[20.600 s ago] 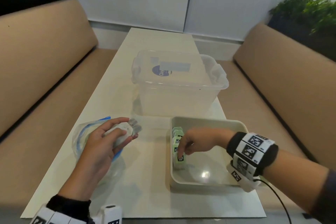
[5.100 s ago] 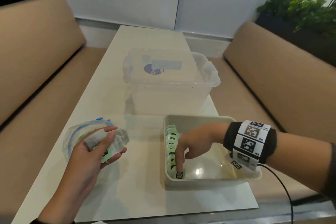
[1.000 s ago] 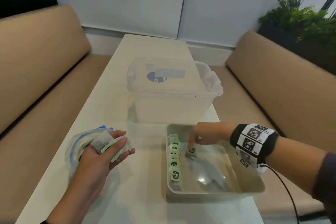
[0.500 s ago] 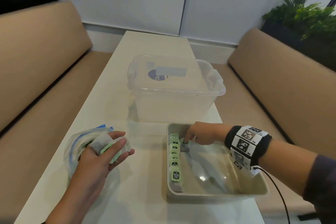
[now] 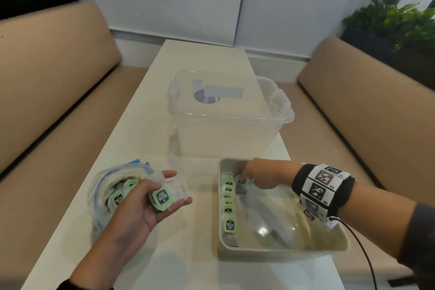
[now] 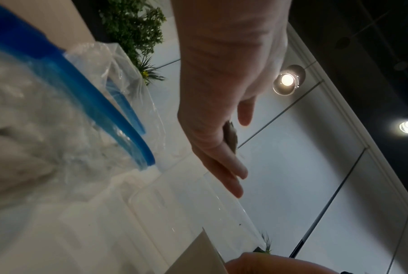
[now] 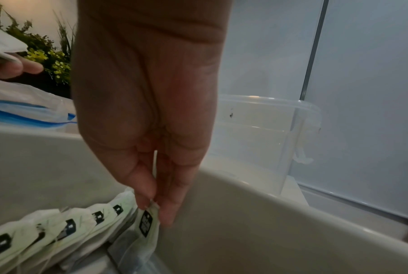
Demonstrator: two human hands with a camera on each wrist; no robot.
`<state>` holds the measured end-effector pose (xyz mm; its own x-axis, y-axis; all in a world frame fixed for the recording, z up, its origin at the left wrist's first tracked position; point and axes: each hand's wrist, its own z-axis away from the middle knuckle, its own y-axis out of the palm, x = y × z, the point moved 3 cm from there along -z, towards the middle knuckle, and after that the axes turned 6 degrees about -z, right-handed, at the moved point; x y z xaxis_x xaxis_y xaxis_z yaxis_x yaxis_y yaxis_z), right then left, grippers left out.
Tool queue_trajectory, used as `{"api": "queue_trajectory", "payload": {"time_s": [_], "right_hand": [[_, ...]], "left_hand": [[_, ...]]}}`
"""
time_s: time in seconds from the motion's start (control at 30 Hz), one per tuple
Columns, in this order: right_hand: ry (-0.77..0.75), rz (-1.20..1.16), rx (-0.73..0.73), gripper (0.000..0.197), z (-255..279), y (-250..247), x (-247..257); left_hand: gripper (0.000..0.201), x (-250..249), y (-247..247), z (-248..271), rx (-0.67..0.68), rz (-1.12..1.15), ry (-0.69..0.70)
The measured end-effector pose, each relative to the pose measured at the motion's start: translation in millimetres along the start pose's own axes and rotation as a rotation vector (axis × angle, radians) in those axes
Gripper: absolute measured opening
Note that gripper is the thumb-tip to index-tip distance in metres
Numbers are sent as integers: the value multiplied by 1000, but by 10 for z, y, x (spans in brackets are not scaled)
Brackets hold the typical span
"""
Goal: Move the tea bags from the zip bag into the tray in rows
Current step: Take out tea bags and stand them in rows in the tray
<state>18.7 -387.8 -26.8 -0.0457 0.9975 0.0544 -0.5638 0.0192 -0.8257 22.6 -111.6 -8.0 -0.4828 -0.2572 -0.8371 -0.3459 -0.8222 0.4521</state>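
Observation:
A beige tray (image 5: pixel 282 251) stands at the front right of the table. One row of green-tagged tea bags (image 5: pixel 228 205) lines its left wall. My right hand (image 5: pixel 243 179) reaches into the tray's far left corner and pinches a single tea bag (image 5: pixel 242 182) by its tag, just right of the row's far end. The right wrist view shows this tea bag (image 7: pixel 146 222) hanging from thumb and finger beside the row (image 7: pixel 57 228). My left hand (image 5: pixel 174 189) holds a small stack of tea bags (image 5: pixel 162 196) palm up, beside the open zip bag (image 5: pixel 106 186), which holds more.
A clear lidded plastic box (image 5: pixel 226 113) stands just behind the tray. Tan benches run along both sides of the narrow table. A cable (image 5: pixel 362 254) hangs from my right wrist band past the tray's near right corner.
My right hand has carried its tea bag from mid-tray to the tray's far left corner, beside the row's far end. The left hand stays by the zip bag with its stack.

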Motion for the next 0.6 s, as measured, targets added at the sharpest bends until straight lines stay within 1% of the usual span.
{"api": "queue_trajectory", "payload": {"time_s": [0.13,0.27,0.33,0.37,0.4,0.43,0.47,0.5,0.53,0.6], "right_hand": [[-27,-32,-74,63,5,-8,-13],[-13,-53,-107,61,12,-7,-3],[-31,-76,-202,55,72,-118,66],[-72,-108,-289,48,131,-227,141],[-145,-167,-393,38,212,-358,240],[-244,-256,-490,26,320,-498,373],[-351,-351,-548,16,451,-624,527],[-429,-424,-560,11,580,-726,688],[-459,-469,-539,15,673,-786,829],[-422,-498,-452,28,750,-801,1021]], "left_hand": [[36,-12,86,13,57,126,-102],[37,15,175,15,95,142,-161],[35,16,213,18,94,143,-166],[34,16,224,19,88,136,-158],[34,21,235,14,77,126,-148],[34,25,250,12,64,112,-138],[34,27,267,8,55,101,-129],[34,25,289,8,47,94,-119],[33,22,314,7,41,93,-109],[33,7,362,14,38,106,-94]]}}
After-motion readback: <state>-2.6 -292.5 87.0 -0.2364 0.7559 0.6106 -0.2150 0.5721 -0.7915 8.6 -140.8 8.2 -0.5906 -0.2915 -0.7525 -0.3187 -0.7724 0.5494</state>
